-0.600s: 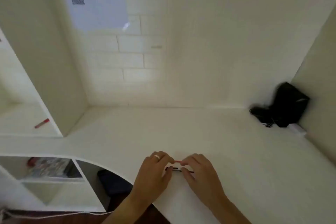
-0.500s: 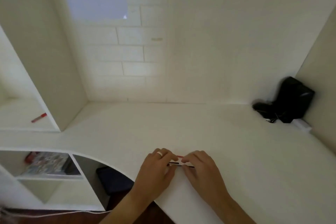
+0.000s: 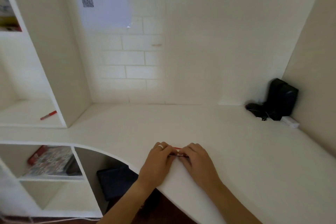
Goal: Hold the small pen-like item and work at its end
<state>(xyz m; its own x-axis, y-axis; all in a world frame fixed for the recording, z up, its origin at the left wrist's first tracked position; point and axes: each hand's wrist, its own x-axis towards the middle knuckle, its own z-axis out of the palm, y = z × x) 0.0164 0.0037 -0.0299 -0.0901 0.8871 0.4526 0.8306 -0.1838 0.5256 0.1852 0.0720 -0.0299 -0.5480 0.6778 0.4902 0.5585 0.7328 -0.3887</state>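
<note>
1. Near the front edge of the white desk, we see both hands lying close together, their fingertips nearly meeting. The left hand, with a pale ring on one finger, has its fingers curled down onto a thin dark stick; the right hand curls onto the stick's other end. We take both to be pinching it, though most of it is hidden.
2. A slim red strip shows just behind the fingertips, lying flat on the desk.
3. The desk is smooth and matt, with a curved front edge. A soft black pouch sits in the far right corner, and a red marker lies on the left shelf.
4. Against half a second ago, we find the hands drawn closer, so less of the stick shows between them.
</note>
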